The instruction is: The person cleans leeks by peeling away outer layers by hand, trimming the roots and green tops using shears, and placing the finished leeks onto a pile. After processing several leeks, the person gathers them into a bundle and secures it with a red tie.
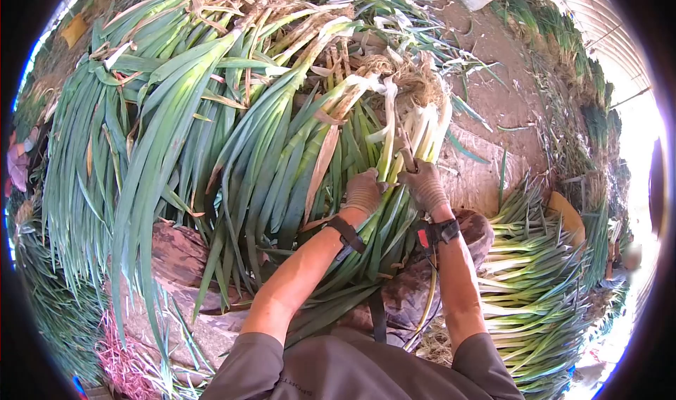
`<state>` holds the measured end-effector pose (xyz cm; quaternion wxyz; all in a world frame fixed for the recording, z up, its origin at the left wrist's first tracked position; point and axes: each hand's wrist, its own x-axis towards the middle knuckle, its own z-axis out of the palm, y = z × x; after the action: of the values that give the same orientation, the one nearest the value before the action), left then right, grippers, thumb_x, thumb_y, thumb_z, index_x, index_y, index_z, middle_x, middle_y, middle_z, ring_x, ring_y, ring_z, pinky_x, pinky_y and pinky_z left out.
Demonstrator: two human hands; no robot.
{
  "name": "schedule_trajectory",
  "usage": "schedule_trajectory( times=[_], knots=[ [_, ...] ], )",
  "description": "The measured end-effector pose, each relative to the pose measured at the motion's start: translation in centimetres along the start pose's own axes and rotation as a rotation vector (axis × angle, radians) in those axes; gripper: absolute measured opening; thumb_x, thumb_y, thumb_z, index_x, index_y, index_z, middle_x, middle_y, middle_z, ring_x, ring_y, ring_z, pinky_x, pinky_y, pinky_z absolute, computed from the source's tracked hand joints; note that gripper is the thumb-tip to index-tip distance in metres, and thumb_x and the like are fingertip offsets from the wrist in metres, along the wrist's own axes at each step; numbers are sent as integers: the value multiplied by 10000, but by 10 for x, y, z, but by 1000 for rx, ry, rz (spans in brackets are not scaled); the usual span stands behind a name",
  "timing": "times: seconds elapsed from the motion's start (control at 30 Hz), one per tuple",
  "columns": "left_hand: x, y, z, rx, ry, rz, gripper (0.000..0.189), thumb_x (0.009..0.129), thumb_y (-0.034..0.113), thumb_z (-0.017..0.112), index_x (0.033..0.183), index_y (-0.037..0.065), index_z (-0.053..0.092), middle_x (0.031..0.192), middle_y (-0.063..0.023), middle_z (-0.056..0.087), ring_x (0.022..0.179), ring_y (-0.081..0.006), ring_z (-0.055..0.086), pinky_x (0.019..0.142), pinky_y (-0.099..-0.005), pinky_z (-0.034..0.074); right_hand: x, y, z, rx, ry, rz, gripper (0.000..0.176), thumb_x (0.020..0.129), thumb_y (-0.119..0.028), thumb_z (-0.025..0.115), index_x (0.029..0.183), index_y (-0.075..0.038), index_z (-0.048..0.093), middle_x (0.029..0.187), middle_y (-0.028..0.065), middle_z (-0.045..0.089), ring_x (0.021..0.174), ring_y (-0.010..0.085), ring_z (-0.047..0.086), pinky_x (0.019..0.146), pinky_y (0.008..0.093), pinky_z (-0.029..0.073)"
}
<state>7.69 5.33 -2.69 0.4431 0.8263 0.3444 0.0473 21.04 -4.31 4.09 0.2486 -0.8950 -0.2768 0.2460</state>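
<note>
My left hand [365, 192], in a knitted glove, is closed around a leek [389, 129] whose white root end points away from me. Close beside it on the right, my gloved right hand [424, 187] is closed on a narrow brown blade-like piece [406, 148] that sticks up past its fingers. I cannot tell whether this is a tool or a dried leaf. Behind both hands, a bunch of pale leek stalks [429, 134] ends in tangled roots [415, 76]. The green leaves run down between my forearms over my lap.
A large heap of leeks [176, 118] spreads across my left and front. On the right lies a stack of leeks [528, 287] with pale stems. Bare ground [496, 83] with leaf scraps is at the far right. Reddish peelings [123, 358] lie lower left.
</note>
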Motion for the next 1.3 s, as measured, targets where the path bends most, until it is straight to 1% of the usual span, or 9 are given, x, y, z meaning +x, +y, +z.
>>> schedule_trajectory(
  times=[0.07,0.2,0.5,0.67,0.73,1.0,1.1,1.2,1.3],
  knots=[
    [2,-1,12,9,-28,13,399,873,357,731,1056,8,666,954,-237,702,942,-401,681,837,-470,527,8,11,-3,20,31,39,455,756,-292,703,1044,60,679,852,239,698,759,356,679,769,428,544],
    [-6,13,32,144,-59,80,379,930,355,667,1061,1,635,934,-228,706,897,-393,696,817,-471,548,-11,-4,-26,443,38,175,244,814,-115,693,987,57,676,729,35,624,585,132,539,543,319,479],
    [-22,10,6,151,-222,243,220,925,223,642,1056,47,659,1025,-219,692,998,-375,688,886,-457,549,-44,-28,-2,476,53,99,252,842,-118,705,1012,66,680,727,30,612,612,119,529,586,292,466],
    [2,-45,-86,319,480,162,260,823,142,667,1072,66,659,1015,-171,649,955,-378,626,849,-482,514,-83,-46,25,207,-150,37,312,799,-133,733,1043,47,660,796,92,662,701,182,588,704,340,523],
    [18,-64,-113,433,522,107,270,820,152,676,1078,80,640,1063,-143,643,988,-361,619,861,-472,509,-103,-55,37,148,-259,-111,409,780,-142,746,1115,58,624,836,146,665,761,213,614,761,357,526],
    [54,-77,-132,805,376,-73,299,852,115,656,1139,54,598,1160,-135,653,1111,-296,624,870,-416,545,-115,-39,38,319,-226,-84,466,787,-164,734,1162,83,608,861,193,658,799,223,622,806,362,516],
    [61,-81,-134,967,345,-55,235,902,145,622,1124,71,627,1090,-122,707,1034,-279,680,811,-394,571,-125,-41,25,321,-213,-90,460,787,-198,736,1124,89,610,819,185,630,763,212,593,765,365,509],
    [77,-80,-148,715,280,-137,161,894,155,649,1019,52,659,948,-194,741,924,-341,732,774,-469,590,-126,-33,24,318,-226,-38,433,785,-181,742,1089,95,605,786,141,593,749,192,559,737,353,497],
    [91,-94,-180,447,211,-31,314,824,233,698,1002,-17,632,974,-247,724,935,-421,704,843,-464,556,-135,-28,18,435,-200,-1,429,786,-161,735,1103,96,605,786,123,592,760,175,556,741,337,499]
  ],
)
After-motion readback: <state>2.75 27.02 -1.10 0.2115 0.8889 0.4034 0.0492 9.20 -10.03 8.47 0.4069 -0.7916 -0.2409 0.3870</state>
